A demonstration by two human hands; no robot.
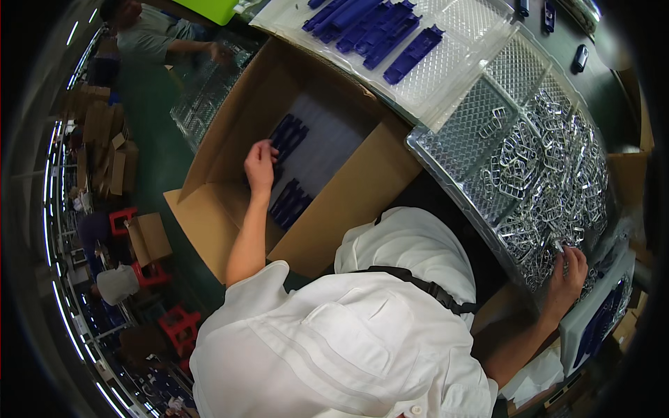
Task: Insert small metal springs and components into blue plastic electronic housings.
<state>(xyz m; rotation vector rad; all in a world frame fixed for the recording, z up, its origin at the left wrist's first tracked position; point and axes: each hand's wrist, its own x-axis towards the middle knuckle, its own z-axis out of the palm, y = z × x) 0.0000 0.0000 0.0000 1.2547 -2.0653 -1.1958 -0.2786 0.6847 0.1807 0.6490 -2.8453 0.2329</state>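
Note:
My left hand [260, 166] reaches into an open cardboard box [341, 202], its fingers pinched at a long dark blue plastic part among the blue parts [289, 138] lying there. More blue parts [290, 202] lie in the box nearer to me, on a pale sheet. My right hand [570, 275] is at the near right edge of a clear plastic tray [460, 118] holding a heap of shiny wire-like metal clips [536, 181]. Its thumb and fingers are closed on a small metal clip [559, 246], partly hidden by the fingertips.
Several blue plastic parts [411, 56] lie in a white tray [446, 83] beyond the box. Loose dark pieces [580, 58] are on the table at the far right. Left of the box, a person [150, 42] handles clear trays [209, 90]; red stools [180, 327] stand lower down.

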